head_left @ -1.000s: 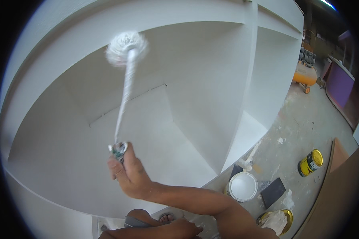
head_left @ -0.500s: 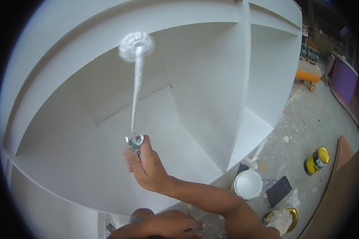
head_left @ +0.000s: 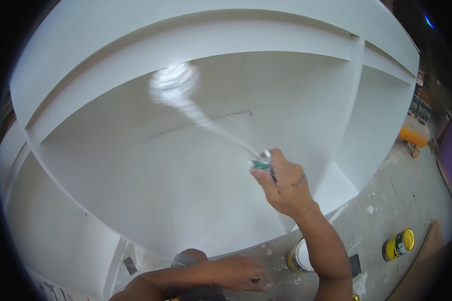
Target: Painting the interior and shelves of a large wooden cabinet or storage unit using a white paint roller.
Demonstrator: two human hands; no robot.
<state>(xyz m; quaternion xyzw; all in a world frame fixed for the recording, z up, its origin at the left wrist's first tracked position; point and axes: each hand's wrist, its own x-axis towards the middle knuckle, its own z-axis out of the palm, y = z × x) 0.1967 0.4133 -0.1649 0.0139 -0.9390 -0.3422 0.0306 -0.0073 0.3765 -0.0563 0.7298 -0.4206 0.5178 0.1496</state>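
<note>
Sweeping toward eleven o'clock, the paint roller [head_left: 176, 83] is clenched in the right hand [head_left: 286, 183] against the white cabinet [head_left: 186, 190]; the left hand [head_left: 231, 273] rests spread. Drips could be flung by fast strokes.

light: bright, even, soft shadows | blur: paint roller [head_left: 175, 83] motion-smeared | edges: fisheye bending, black corners

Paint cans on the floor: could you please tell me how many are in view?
2: an open white-filled can beside the right forearm, and a closed yellow can further right. Others may be hidden.
</note>
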